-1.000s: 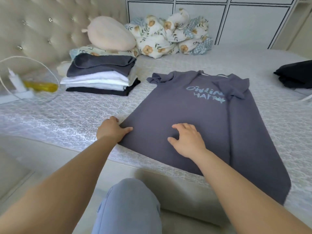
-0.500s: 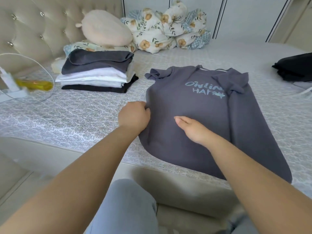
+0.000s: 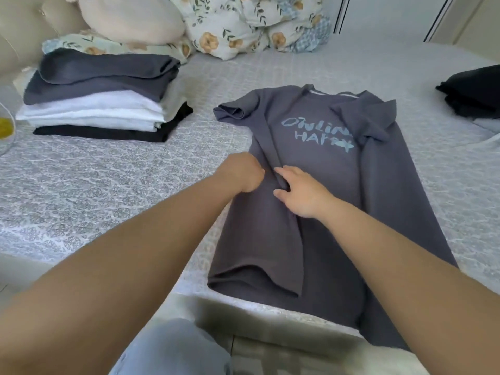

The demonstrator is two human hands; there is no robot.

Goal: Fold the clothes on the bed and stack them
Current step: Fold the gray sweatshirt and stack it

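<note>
A grey T-shirt (image 3: 384,201) with pale blue lettering lies face up on the bed, its right side folded inward. My left hand (image 3: 242,171) grips the shirt's left edge and has drawn it over toward the middle, forming a long fold. Beside that fold my right hand (image 3: 300,192) lies flat on the shirt with fingers spread and pressing the cloth. A stack of folded clothes (image 3: 100,104), grey on top, then white, then black, stands to the left.
Floral pillows (image 3: 243,25) and a cream cushion (image 3: 130,17) lie at the bed's head. A dark garment (image 3: 473,90) sits at the right edge. The quilted bedspread (image 3: 108,185) ends at the near bed edge, by my knee (image 3: 173,350).
My left hand took hold of the shirt's left edge and carried it right, folding that side over. The right hand shifted up to the fold line. The view moved closer.
</note>
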